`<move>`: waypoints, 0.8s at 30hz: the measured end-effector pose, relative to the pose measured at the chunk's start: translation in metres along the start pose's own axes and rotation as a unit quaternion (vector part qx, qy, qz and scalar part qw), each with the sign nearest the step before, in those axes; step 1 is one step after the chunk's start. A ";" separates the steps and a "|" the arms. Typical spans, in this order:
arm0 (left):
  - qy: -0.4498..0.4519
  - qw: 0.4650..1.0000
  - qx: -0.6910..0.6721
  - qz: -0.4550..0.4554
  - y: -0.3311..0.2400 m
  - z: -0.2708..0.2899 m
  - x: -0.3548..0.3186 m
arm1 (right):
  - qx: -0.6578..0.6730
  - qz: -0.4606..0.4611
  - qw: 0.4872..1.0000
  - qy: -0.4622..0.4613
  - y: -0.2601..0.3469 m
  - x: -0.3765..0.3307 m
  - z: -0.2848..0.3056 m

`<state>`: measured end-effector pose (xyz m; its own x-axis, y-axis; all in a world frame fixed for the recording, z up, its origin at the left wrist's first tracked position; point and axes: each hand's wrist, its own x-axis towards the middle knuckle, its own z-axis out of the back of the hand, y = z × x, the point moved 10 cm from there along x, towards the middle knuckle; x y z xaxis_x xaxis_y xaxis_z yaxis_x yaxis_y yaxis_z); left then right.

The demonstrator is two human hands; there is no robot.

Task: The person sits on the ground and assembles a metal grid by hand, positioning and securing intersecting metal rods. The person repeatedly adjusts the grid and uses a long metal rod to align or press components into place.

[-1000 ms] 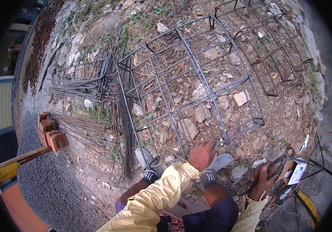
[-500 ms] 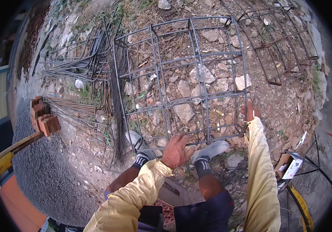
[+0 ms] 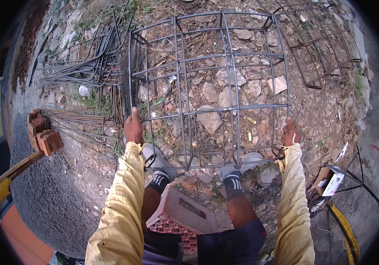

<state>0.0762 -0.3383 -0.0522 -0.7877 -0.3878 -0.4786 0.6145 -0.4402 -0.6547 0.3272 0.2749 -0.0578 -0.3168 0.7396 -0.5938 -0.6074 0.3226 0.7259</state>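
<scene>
A steel rebar cage [image 3: 235, 107], a box-like grid of grey bars, stands over stony ground in front of my feet. My left hand [image 3: 133, 129] is closed round its left side bar, near the front corner. My right hand [image 3: 290, 132] grips the right side bar at about the same height, the thumb pointing up along the bar. Both arms wear long yellow sleeves. The palm sides of both hands are hidden. My shoes [image 3: 247, 163] are at the cage's front edge.
A rusty second cage [image 3: 317, 42] lies at the far right. Bent rebar [image 3: 81, 73] is piled at the left, near red bricks [image 3: 49, 140] and a gravel heap [image 3: 52, 198]. A patterned plastic stool [image 3: 185, 210] is between my legs. A cardboard box [image 3: 326, 180] sits at the right.
My left hand has moved from the cage's front edge, left and forward, onto the left side bar. My right hand keeps its hold on the right side. The view has shifted slightly.
</scene>
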 end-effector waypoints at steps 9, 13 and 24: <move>0.103 0.994 -0.029 -0.036 -0.043 0.033 -0.067 | 0.057 -0.039 0.993 -0.092 -0.021 -0.173 0.124; 0.140 0.989 -0.045 -0.002 -0.036 -0.007 -0.048 | 0.087 -0.073 0.983 -0.144 -0.076 -0.185 0.141; 0.167 0.985 -0.003 -0.048 0.005 -0.098 -0.006 | 0.022 -0.039 0.983 -0.180 -0.256 -0.045 0.121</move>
<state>0.0796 -0.2584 -0.1101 -0.8129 -0.0566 -0.5797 0.5372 -0.4574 -0.7086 0.5846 0.2305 -0.1749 0.0123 0.8694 -0.4939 -0.5848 0.4070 0.7017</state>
